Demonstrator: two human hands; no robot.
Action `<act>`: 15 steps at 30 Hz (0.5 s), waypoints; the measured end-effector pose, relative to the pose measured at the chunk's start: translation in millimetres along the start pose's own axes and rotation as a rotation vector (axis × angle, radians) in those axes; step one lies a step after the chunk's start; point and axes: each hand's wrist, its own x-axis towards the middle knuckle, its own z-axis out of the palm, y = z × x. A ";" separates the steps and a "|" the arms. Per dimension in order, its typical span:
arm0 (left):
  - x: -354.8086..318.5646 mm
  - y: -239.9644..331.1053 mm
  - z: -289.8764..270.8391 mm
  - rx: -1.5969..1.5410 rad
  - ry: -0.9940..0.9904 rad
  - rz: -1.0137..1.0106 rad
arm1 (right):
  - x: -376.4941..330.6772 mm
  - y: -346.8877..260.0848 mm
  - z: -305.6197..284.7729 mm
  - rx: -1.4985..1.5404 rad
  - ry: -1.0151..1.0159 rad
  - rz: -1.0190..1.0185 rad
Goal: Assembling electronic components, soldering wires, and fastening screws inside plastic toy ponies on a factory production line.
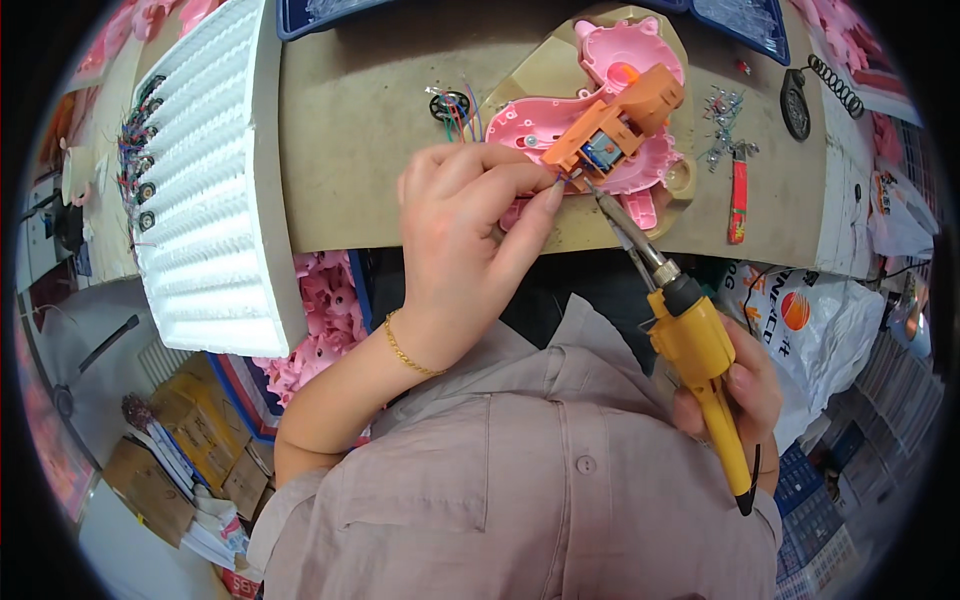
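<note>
My right hand [745, 385] is wrapped round a yellow soldering gun [697, 350]. Its metal tip reaches up to the lower edge of an orange plastic housing [645, 105], which has a small circuit part showing in its opening. The housing lies over a pink animal-shaped plastic shell [530, 122] set in a tan holder [540, 62]. Close beside the soldering tip, my left hand [465, 225] pinches with thumb and forefinger at what looks like a thin wire; the fingertips mostly hide it. A small round black speaker [450, 105] with coloured wires lies beyond my left hand.
A white foam tray [215, 180] stands at the left, with speakers and wires along its far side. To the right lie small wired parts [722, 125], a red-handled tool [738, 200], a black oval piece [795, 105] and a coiled spring [835, 85]. Blue bins [325, 18] line the back.
</note>
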 end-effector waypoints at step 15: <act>-1.8 -0.7 6.5 0.035 0.037 0.000 | 12.6 5.5 -1.4 -0.064 -0.169 -0.051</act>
